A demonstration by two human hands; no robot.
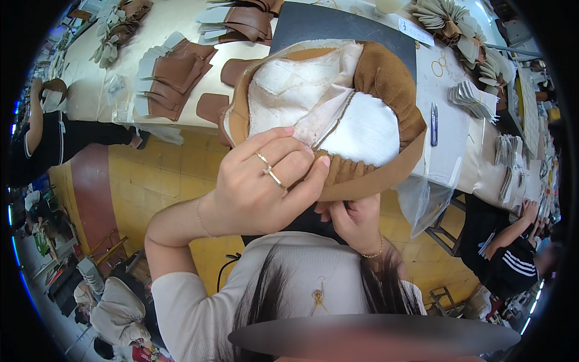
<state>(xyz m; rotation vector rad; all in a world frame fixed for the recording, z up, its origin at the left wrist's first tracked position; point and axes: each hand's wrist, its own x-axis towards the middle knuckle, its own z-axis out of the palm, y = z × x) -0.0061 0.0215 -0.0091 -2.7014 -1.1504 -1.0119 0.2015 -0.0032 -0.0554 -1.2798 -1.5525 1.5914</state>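
Item in hand: one brown suede-like stitched piece (391,176) with broad rounded rim and pale inside, lifted at the near edge of the long pale work table (84,93), in front of the torso and between both hands. Left hand (259,175): fingers bent, tips close together against the inside, apparently pinching cloth at the lower end of a thin dark seam line (342,114). Right hand (354,220): beneath the lower rim, fingers bunched and partly hidden; cannot tell whether closed on the rim or merely supporting. Done, judging by looks: ruched brown edge (347,171) drawn into small folds; creased off-white cloth lining (289,87) fitted in the left part; smooth white soft-looking area (369,123) in place in the right. Left, by the same judgement: the middle, at the meeting of lining and folds under the left fingertips; cannot tell whether stitched fast or loose there. Further parts, seemingly not yet made up: fanned stack of reddish-brown leather-like panels with pale grey ends (178,78), to the left; stack of thin pale cut pieces (473,99), to the right. Also on the table: slim blue thread snips (434,123), untouched; flat dark grey mat (344,24), beyond the item.
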